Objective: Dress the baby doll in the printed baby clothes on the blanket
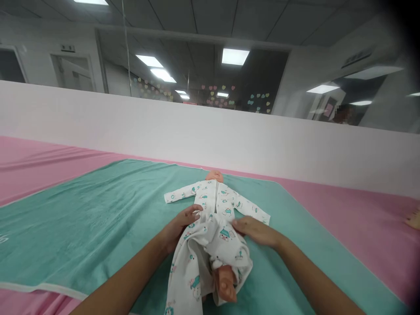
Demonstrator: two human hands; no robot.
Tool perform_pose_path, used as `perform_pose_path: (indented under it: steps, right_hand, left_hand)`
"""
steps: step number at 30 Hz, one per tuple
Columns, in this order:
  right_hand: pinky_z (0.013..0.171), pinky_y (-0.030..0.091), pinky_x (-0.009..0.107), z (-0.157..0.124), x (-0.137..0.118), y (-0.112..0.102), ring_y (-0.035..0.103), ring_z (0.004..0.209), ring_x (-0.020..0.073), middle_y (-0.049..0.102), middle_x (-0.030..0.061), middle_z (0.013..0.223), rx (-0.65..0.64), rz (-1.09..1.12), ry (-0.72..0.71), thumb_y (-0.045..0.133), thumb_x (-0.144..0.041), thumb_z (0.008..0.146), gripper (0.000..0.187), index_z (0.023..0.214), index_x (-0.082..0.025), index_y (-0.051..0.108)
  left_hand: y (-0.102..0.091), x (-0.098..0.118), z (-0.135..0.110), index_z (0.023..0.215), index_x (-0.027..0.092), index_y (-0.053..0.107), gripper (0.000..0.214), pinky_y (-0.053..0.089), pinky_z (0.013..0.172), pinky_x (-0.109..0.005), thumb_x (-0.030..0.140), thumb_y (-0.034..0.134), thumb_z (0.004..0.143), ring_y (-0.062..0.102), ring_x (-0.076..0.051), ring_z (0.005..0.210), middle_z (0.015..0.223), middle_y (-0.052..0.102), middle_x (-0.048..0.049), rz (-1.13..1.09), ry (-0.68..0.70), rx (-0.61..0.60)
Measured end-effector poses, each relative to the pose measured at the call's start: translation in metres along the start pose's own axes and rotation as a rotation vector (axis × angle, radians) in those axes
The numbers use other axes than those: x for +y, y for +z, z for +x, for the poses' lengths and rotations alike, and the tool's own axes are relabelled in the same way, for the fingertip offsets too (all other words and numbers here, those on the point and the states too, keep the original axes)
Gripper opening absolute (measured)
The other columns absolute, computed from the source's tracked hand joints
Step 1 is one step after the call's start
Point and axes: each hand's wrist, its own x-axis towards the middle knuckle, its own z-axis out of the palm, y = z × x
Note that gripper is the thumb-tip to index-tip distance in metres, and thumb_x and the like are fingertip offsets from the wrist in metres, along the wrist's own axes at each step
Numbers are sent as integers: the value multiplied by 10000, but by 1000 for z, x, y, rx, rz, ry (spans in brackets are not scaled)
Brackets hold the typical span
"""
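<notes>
With left hand (180, 223) and right hand (257, 229) half-curled against the trousers (226, 239) of a doll (215, 176), perhaps pinching them, hard to tell. Lying on blanket (98, 218), already in shirt (206, 192), with foot (227, 284) out and trousers seemingly left to straighten.

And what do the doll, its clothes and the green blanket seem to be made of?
Doll: probably smooth vinyl or plastic, from its molded foot. Clothes: likely matte printed cotton, from the soft folds. Blanket: perhaps plush fleece; dull, with brushed-looking streaks.
</notes>
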Motion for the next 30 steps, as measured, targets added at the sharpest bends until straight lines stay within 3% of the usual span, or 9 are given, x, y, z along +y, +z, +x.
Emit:
perform_pose_path:
  steps: [3,7,9,13,17,20,23,27,30]
  right_hand:
    - [558,332,231,30,-20,8,413,558,101,498,-8,594,76,-10,-71,438,-577,804,487,684,-136,606]
    - [585,372,227,60,-19,41,479,624,113,581,-6,704,-127,113,-27,708,-411,625,321,788,-144,632]
    - [646,415,259,65,-10,54,535,678,142,620,13,755,-193,313,13,745,-302,563,352,859,-141,643]
    - [706,437,309,62,5,58,572,690,167,644,36,735,-129,751,-74,695,-191,544,367,901,-119,646]
    - [721,443,326,58,8,51,584,715,193,647,41,692,-82,928,-99,643,-189,557,292,840,-118,659]
    - [717,452,331,57,5,49,587,695,199,630,46,638,-58,938,-12,593,-270,627,211,752,-112,657]
    - [714,457,332,55,0,51,589,701,201,630,52,658,-86,907,-13,583,-364,665,280,767,-112,651]
    - [635,446,274,51,-9,53,569,650,152,635,30,705,-237,707,-105,682,-423,623,359,834,-133,650]
    - [518,410,218,46,-13,55,518,534,101,620,0,648,-466,410,4,750,-330,573,285,766,-141,660]
  left_hand:
    - [-1,-3,3,962,184,538,343,447,631,-247,146,707,666,602,-156,686,829,617,-37,13,57,-44]
    - [-8,-2,3,917,178,542,295,445,621,-229,140,704,674,603,-147,676,812,621,-30,2,128,23]
    - [-10,-1,2,921,178,542,278,448,654,-238,137,692,690,599,-139,670,785,617,-24,-2,148,63]
    - [-6,0,3,923,181,545,256,450,675,-267,148,678,707,576,-124,623,737,595,-6,8,136,91]
    - [-2,2,3,952,176,577,278,443,657,-250,173,691,699,581,-139,666,740,598,-11,120,44,80]
    - [-1,6,-3,937,141,629,302,445,671,-256,190,727,655,599,-191,773,826,641,-59,354,-109,-4]
    - [-1,8,-10,831,100,675,236,449,675,-273,217,741,637,607,-215,763,821,665,-91,500,-239,-68]
    - [5,5,-13,841,92,676,300,449,723,-318,374,595,782,607,-218,736,820,664,-121,260,-70,8]
    - [10,3,-10,793,93,662,367,451,655,-309,431,522,823,592,-198,654,734,648,-114,101,-8,81]
